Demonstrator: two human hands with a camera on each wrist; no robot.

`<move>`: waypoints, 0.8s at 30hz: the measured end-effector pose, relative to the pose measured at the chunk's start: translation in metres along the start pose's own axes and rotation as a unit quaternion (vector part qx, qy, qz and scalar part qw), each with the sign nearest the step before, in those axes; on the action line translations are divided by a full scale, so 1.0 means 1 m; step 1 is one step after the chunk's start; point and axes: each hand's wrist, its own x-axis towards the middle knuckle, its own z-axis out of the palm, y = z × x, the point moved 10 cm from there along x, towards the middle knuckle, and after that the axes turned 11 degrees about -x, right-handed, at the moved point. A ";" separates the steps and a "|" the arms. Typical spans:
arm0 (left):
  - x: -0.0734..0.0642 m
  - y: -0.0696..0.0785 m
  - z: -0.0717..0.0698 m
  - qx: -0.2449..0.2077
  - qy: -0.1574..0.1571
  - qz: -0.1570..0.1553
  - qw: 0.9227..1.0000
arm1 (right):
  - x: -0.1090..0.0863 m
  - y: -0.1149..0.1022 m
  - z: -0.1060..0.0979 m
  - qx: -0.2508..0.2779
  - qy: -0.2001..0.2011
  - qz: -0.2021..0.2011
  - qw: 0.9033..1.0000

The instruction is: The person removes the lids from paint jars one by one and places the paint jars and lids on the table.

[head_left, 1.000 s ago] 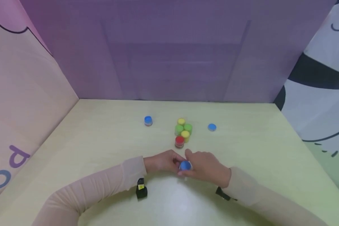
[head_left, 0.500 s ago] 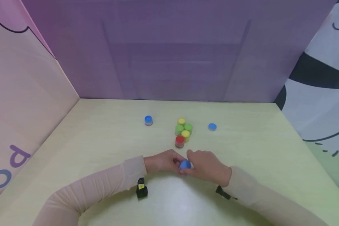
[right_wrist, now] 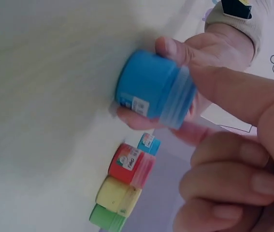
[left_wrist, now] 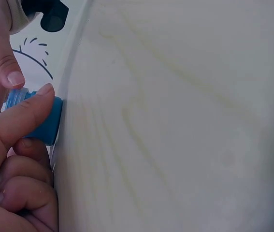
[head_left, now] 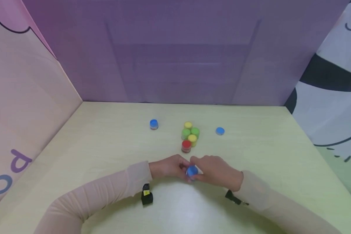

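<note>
Close to the table, a small blue paint jar [right_wrist: 144, 84] with a translucent lid [right_wrist: 178, 99] sits between the two hands. My left hand [head_left: 170, 167] grips the jar's body, its thumb lying across the side in the left wrist view. From the other side, my right hand [head_left: 217, 172] pinches the lid between thumb and forefinger, its other fingers curled in the right wrist view. The lid is on the jar; how tight it is cannot be seen. Just beyond the hands stands a red-topped jar [head_left: 186, 146].
Behind the red jar cluster yellow-topped jars [head_left: 192, 139] and green-topped jars [head_left: 186, 133]. A blue-topped jar [head_left: 153, 124] stands to the left, and a low blue round piece [head_left: 220, 131] lies to the right. A purple panel [head_left: 178, 58] closes off the table's [head_left: 111, 136] back.
My right hand has turned a little at the lid, its wrist shifting slightly right and its fingertips moving left. The left hand keeps its hold on the jar in place.
</note>
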 end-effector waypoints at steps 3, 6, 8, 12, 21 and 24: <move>0.000 -0.001 -0.001 0.004 0.006 -0.004 1.000 | 0.000 -0.002 -0.001 0.005 -0.006 -0.015 1.000; -0.001 -0.001 -0.002 0.007 0.012 -0.008 1.000 | 0.000 -0.004 -0.002 0.003 -0.008 -0.030 1.000; -0.001 -0.001 -0.001 0.007 0.012 -0.012 1.000 | -0.001 -0.005 -0.003 -0.002 -0.003 -0.044 0.999; -0.001 0.000 -0.001 0.006 0.012 -0.013 1.000 | -0.005 -0.007 -0.006 -0.018 0.016 -0.071 0.997; -0.001 -0.001 -0.002 0.014 0.010 -0.012 1.000 | -0.005 -0.005 -0.006 0.005 0.027 -0.047 0.999; 0.000 -0.001 -0.001 0.011 0.004 -0.006 1.000 | -0.005 -0.001 -0.005 0.000 0.025 -0.006 1.000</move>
